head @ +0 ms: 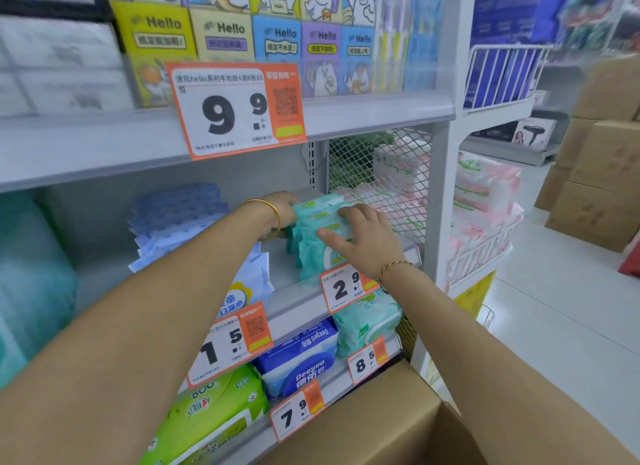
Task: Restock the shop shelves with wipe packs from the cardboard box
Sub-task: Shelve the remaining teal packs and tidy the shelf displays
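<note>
Squaring up a stack of mint-green wipe packs (322,229) at the right end of the middle shelf (298,291), close against the mesh side panel (381,174) and just above the 2.9 price tag (344,288). Right hand (367,246) spread over the front and top of the stack, thumb straight across the face, pressing rather than clutching. Left hand (278,210) at the stack's far left side, fingers hidden behind the packs; impossible to tell whether curled round an edge or laid flat. Cardboard box (381,426) open at the bottom of the view, below the lower shelves, contents out of sight. To finish this placement well: squeeze evenly from both sides to line up the edges, then slide the whole stack back and rightward as one, guarding against the packs slumping forward over the shelf lip. Keep the labels facing out and the price tag uncovered. Spare the blue packs (180,219) further left any nudge, and save the gap between for further stacks. Release the right hand first, lightly, checking for lean; probably soft, slippery wrappers, so likely to fan out on a quick let-go. Judging by that open stretch of shelf, plenty of restocking left to do.
</note>
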`<state>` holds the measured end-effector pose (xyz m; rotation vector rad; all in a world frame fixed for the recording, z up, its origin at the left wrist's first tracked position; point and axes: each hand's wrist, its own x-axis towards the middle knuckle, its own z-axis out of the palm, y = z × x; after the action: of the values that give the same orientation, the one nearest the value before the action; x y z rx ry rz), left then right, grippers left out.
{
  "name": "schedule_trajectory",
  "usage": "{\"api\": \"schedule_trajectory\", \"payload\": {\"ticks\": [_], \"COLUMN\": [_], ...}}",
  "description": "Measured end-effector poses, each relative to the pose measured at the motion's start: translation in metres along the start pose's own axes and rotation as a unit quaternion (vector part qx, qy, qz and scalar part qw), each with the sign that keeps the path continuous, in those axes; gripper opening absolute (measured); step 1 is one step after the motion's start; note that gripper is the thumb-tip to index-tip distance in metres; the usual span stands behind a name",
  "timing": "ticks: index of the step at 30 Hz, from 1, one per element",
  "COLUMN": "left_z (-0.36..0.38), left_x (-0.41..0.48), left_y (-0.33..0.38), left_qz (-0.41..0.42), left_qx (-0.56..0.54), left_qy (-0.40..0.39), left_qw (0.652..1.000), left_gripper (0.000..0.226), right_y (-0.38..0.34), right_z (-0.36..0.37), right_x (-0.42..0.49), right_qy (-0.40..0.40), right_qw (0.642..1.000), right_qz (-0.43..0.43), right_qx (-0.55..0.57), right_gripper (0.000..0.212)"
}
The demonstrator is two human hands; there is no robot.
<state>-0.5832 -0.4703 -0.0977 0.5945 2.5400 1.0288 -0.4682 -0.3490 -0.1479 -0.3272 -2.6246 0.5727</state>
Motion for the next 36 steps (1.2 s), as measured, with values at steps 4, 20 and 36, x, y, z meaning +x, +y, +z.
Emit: {"api": "schedule_trajectory", "payload": {"ticks": [4, 20, 36], "left_z": [-0.001, 0.190, 0.206], "left_x": [-0.020, -0.188, -0.172], "left_y": [0.007, -0.161, -0.210], "left_qz": [0.073, 0.235, 0.186], "left_qx": [0.170, 0.183, 0.455], "left_qy": [0.090, -0.076, -0.321], "left_qw": [0.979, 0.952, 0.810], "left_gripper": [0.050, 0.036, 0.035], "right_y": [-0.002, 0.081, 0.111], "right_z": [-0.001, 0.141, 0.315], "right_x": [-0.015, -0.259, -0.370], "right_qy": [0.038, -0.123, -0.607], "right_qw": [0.997, 0.970, 0.759], "right_qz": [0.013, 0.189, 0.204], "right_qx": [0.061, 0.090, -0.113], "right_gripper": [0.069, 0.039, 0.050]}}
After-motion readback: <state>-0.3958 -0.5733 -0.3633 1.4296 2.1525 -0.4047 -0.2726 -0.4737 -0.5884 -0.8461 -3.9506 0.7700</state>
